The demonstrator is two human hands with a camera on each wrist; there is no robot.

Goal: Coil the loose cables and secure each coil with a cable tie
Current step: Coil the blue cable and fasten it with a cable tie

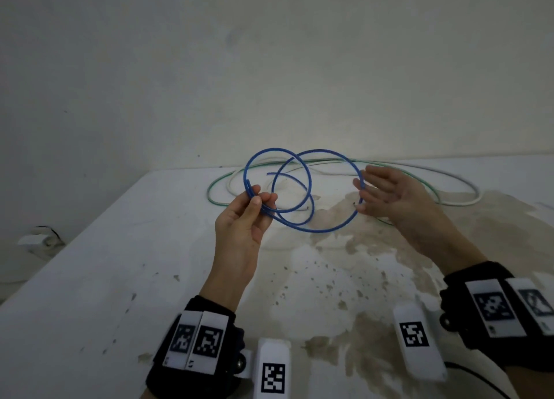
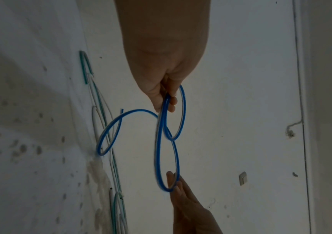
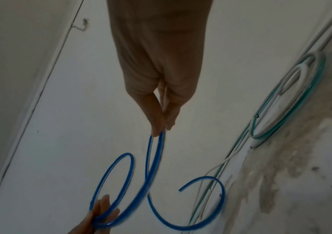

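Observation:
A blue cable hangs in the air above the table as two or three loose loops, one free end pointing inward. My left hand pinches the overlapping strands between thumb and fingers at the loops' left side; the left wrist view shows the same grip. My right hand is held with straight fingers, whose tips touch the right edge of the largest loop. No cable tie is in view.
A green cable and a white cable lie in long loose loops on the white, brown-stained table behind the hands, close to the back wall. The table's left edge runs diagonally; a white fitting sits beyond it.

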